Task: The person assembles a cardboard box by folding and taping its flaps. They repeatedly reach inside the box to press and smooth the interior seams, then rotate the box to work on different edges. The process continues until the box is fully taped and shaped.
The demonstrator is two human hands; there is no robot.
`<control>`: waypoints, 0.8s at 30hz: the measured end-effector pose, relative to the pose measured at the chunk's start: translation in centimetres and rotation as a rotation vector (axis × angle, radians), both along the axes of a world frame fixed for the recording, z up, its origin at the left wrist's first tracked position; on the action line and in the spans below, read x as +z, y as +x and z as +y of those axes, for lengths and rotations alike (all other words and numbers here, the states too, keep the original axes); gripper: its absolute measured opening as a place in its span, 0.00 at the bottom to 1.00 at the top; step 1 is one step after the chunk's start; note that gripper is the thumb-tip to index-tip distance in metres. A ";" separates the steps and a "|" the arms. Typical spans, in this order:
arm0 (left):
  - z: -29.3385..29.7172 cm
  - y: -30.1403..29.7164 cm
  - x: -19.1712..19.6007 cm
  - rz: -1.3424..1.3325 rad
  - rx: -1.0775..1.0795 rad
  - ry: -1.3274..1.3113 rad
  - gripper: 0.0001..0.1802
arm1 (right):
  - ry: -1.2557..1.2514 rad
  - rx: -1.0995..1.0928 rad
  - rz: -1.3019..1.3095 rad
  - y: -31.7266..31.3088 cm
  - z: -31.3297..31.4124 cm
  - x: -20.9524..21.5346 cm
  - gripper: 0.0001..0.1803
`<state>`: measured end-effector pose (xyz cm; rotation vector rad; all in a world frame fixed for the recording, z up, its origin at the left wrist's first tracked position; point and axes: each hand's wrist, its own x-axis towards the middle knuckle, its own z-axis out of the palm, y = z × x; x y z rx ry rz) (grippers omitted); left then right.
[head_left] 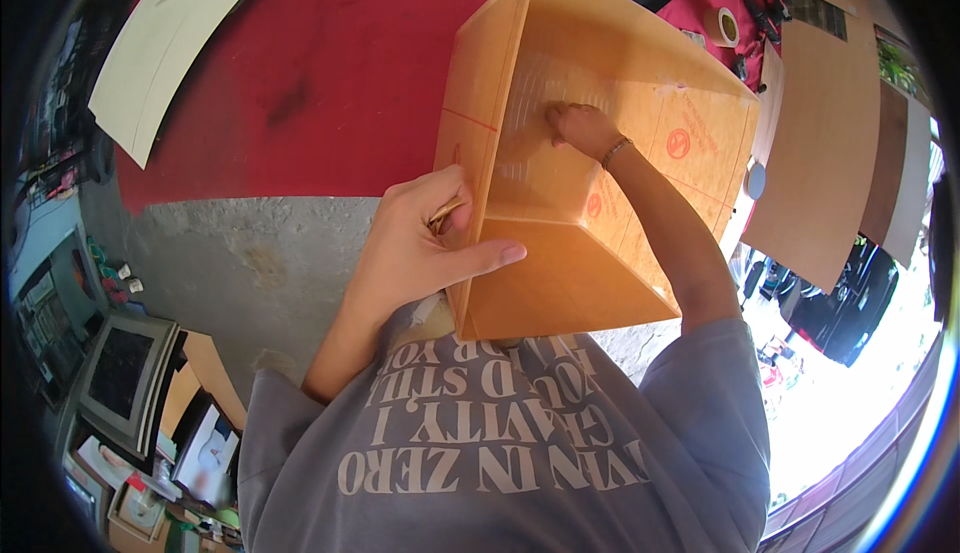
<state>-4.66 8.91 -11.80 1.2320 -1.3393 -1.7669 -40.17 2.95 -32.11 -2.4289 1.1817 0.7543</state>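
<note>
Orange cardboard box (590, 203) stands open toward the person, over the red mat (330, 73). Left hand (425, 243) clamps the near left wall, thumb inside, steadying it. Right hand (578, 128) reaches deep inside, fingers curled, pressing the bottom panel, holding nothing visible.

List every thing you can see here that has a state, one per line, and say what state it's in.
Cardboard box: open, tipped toward the person, standing on the grey floor.
Left hand: gripping the box's near left wall, thumb inside.
Right hand: reaching inside, fingers pressed on the bottom panel.
Tape roll: lying on the red mat.
Cream sheet: lying flat.
Brown cardboard sheets: lying flat, overlapping.
</note>
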 end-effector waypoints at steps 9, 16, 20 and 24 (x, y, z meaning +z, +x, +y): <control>-0.3 -0.1 -0.6 0.068 -0.018 -0.004 0.33 | -0.007 -0.063 -0.092 0.0 0.0 0.9 0.17; -0.4 0.1 -0.6 0.068 -0.048 0.020 0.32 | 0.084 -0.089 -0.079 -0.7 -0.4 1.3 0.20; -0.4 0.2 -0.8 0.087 -0.048 0.024 0.33 | 0.069 -0.085 -0.037 -0.7 0.1 1.2 0.19; -0.5 0.3 -0.9 0.077 -0.060 -0.016 0.33 | 0.037 -0.094 -0.198 -0.9 0.1 1.3 0.20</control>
